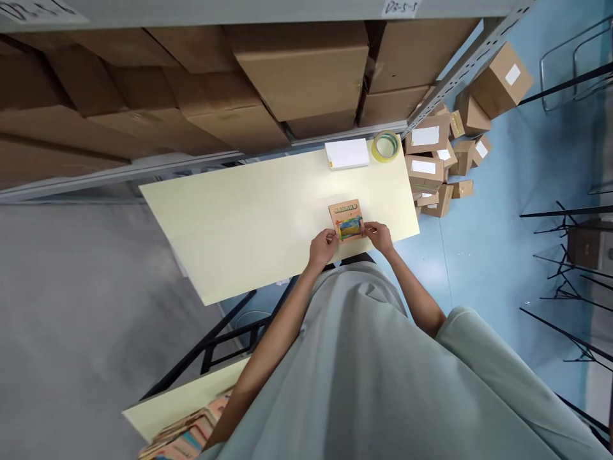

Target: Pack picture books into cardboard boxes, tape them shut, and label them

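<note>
- Pinching one small orange packet (348, 220) by its two sides, between left hand (324, 247) and right hand (379, 236), at the table's (249, 223) near edge.
- Farther back: one white box or pad (347, 154), one tape roll (393, 147).
- Big brown boxes (306, 76) on the shelf (287, 11), insides hidden.

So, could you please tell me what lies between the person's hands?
In the head view, an orange, rectangular, printed item lies between the left hand and right hand.
</note>
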A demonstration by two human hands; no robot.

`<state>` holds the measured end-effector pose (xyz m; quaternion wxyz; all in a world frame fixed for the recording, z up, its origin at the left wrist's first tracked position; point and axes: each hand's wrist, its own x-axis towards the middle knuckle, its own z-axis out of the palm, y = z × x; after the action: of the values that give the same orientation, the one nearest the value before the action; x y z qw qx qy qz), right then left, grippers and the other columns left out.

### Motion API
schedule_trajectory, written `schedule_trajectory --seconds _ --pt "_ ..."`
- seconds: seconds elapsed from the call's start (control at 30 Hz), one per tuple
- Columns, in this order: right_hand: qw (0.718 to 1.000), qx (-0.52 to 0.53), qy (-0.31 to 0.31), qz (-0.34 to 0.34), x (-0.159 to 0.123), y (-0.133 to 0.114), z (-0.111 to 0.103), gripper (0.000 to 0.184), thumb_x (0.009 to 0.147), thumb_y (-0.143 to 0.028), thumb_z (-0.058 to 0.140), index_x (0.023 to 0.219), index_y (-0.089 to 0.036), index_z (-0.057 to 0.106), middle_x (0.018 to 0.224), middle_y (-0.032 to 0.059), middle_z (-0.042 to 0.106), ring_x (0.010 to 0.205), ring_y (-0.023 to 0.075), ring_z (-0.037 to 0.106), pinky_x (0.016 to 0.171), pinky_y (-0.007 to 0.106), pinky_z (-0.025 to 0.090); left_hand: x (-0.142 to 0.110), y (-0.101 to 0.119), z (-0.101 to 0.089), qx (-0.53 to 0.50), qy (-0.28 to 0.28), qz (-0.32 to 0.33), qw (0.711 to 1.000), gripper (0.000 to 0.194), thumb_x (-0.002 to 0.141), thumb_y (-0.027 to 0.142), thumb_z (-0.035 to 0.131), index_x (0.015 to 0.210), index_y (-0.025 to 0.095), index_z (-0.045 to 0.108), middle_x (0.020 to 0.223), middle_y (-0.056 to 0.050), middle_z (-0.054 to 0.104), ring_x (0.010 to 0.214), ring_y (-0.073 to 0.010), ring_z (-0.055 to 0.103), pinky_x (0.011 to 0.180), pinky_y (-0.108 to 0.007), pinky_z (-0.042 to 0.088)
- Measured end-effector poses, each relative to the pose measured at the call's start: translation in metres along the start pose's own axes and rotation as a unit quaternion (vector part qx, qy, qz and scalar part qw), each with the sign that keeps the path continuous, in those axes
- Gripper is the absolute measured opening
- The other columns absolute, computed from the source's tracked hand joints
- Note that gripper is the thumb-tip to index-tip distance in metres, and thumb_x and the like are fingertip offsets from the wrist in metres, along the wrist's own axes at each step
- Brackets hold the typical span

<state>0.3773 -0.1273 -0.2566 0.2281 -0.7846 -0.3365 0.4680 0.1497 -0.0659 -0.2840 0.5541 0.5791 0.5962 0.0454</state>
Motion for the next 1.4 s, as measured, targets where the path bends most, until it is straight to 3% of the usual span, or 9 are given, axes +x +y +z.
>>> schedule_trajectory --seconds 0.13,0.27,0.43,0.8,1.1,1.4 --pt "0.999 -0.048 0.009 -0.011 0.021 0.013 -0.013 0.017 0.093 -0.024 0.07 0.099 -0.021 0.086 0.102 0.0057 0.087 0.095 0.0255 0.081 0.089 0.032 0.062 0.014 0.006 0.024 0.056 0.026 0.027 0.998 0.013 0.097 0.034 0.065 0.1 0.024 0.074 0.105 -0.008 0.078 0.096 -0.0251 0.072 0.092 -0.038 0.057" --pt "0.999 -0.05 0.005 0.01 0.029 0.019 -0.016 0.016 0.094 -0.025 0.071 0.1 -0.02 0.085 0.101 0.0068 0.087 0.096 0.0251 0.082 0.09 0.032 0.063 0.023 0.006 0.034 0.116 0.031 0.057 0.991 0.012 0.098 0.03 0.064 0.099 0.023 0.074 0.099 -0.01 0.069 0.099 -0.0277 0.068 0.099 -0.041 0.054" --pt "0.999 -0.048 -0.005 0.021 0.034 0.024 -0.018 0.015 0.091 -0.024 0.073 0.099 -0.021 0.085 0.104 0.0059 0.087 0.096 0.0237 0.082 0.091 0.031 0.063 0.032 0.001 0.035 0.127 0.004 0.044 0.991 0.011 0.1 0.029 0.065 0.101 0.022 0.073 0.097 -0.009 0.066 0.096 -0.0273 0.065 0.097 -0.041 0.053" --pt "0.999 -0.034 -0.004 0.026 0.04 0.032 -0.019 0.01 0.086 -0.027 0.074 0.093 -0.023 0.08 0.097 0.0046 0.086 0.095 0.0238 0.081 0.09 0.033 0.062 0.044 0.001 0.042 0.149 -0.002 -0.007 0.989 0.012 0.099 0.03 0.067 0.101 0.021 0.074 0.117 -0.013 0.067 0.105 -0.0287 0.067 0.104 -0.042 0.052" --pt "0.999 0.007 0.03 0.016 0.035 0.037 -0.014 0.04 0.082 -0.033 0.074 0.118 -0.028 0.058 0.089 -0.0022 0.082 0.093 0.0231 0.079 0.092 0.036 0.058 0.046 0.005 0.042 0.162 -0.013 -0.029 0.986 0.013 0.098 0.031 0.067 0.103 0.021 0.074 0.12 -0.014 0.068 0.112 -0.0303 0.067 0.105 -0.042 0.052" --pt "0.999 -0.013 0.029 0.008 0.033 0.036 -0.014 0.032 0.086 -0.035 0.071 0.112 -0.028 0.055 0.091 -0.0012 0.082 0.093 0.0224 0.078 0.091 0.035 0.057 0.048 0.004 0.04 0.165 -0.023 -0.024 0.986 0.012 0.096 0.032 0.07 0.101 0.022 0.073 0.117 -0.013 0.067 0.104 -0.0285 0.067 0.102 -0.041 0.054"
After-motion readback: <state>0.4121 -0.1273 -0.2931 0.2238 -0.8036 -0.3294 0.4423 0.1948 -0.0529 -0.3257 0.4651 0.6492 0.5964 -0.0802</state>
